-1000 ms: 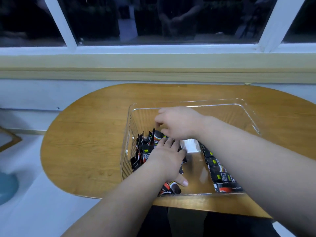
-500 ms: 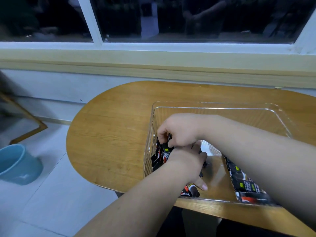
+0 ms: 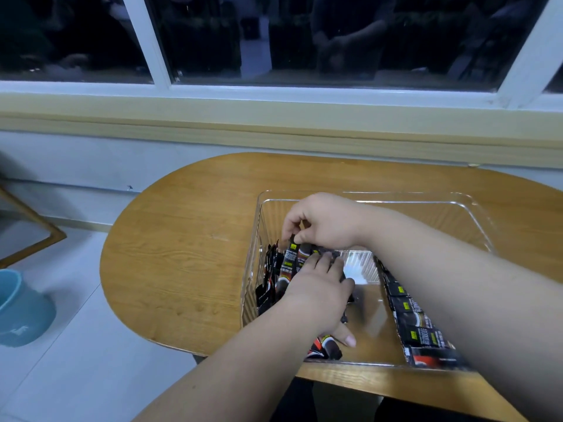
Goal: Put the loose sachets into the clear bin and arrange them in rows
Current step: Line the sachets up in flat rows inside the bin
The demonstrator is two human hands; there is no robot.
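Hands meet inside the clear bin (image 3: pixel 457 205) on the table (image 3: pixel 189 254): the right hand (image 3: pixel 327 223) pinches upright sachets (image 3: pixel 288 263) near the bin's left wall, while the left hand (image 3: pixel 316 289) rests straight fingers on them. A flat row (image 3: pixel 417 325) of sachets lines the bin's right wall.

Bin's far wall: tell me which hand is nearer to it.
Right. The right hand sits just inside the far wall, pinching sachets; the left hand lies closer to the near wall.
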